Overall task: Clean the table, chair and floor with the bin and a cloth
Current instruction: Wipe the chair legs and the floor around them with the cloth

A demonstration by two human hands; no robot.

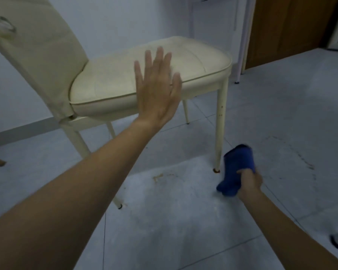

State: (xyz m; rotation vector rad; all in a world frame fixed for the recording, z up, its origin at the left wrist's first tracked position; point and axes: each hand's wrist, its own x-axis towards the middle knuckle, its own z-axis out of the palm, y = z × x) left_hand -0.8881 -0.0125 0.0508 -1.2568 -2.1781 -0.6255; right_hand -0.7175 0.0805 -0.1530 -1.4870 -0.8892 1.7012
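The chair (137, 75) is approached by the left hand (156, 90), fingers spread, nothing held; the cloth (236, 168) is gripped by the right hand (249, 181); seat wiping seems due next

Left hand (157, 90) extended, fingers straight; right hand (249, 181) low, gripping cloth (237, 162).

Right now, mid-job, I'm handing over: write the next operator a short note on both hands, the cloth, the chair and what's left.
Left hand: open, fingers spread, at the near edge of the cream padded chair seat; contact unclear.
Right hand: grips the crumpled blue cloth low over the grey tiled floor, beside the chair's front leg.
Done: nothing confirmable.
Left: brown stain near the chair legs, dark curved streak further right; bin not in view.
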